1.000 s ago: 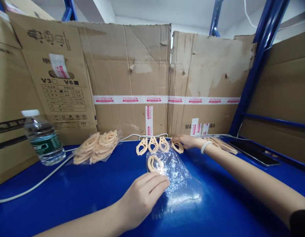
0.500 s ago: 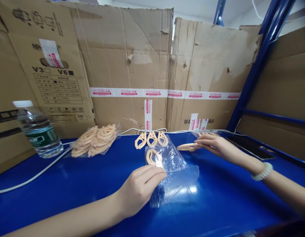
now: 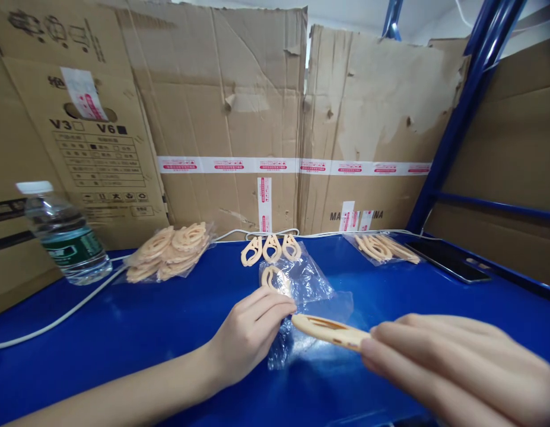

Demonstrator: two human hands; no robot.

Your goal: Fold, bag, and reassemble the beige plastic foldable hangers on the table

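Observation:
My left hand [image 3: 252,332] pinches the mouth of a clear plastic bag [image 3: 317,276] that lies on the table. A beige looped piece [image 3: 271,276], which looks like a folding hanger, shows at the bag's far left, beyond my fingers. My right hand [image 3: 452,362], in the near right, grips a folding hanger [image 3: 326,330] by one end. The hanger's other end points left, close to my left fingertips; whether it touches the bag, I cannot tell. Behind the bag, three folding hangers [image 3: 272,249] stand in a row.
Bagged hangers [image 3: 168,252] are piled at the left, beside a water bottle [image 3: 67,237]. At the back right lies another bag of hangers [image 3: 381,246], with a black phone [image 3: 448,261] next to it. A white cable [image 3: 65,314] crosses the blue table [image 3: 145,344]. Cardboard [image 3: 230,118] walls the back.
My right hand has come from the bagged hangers at the back right toward me, bringing a hanger close to my left hand. My left hand keeps its hold on the bag.

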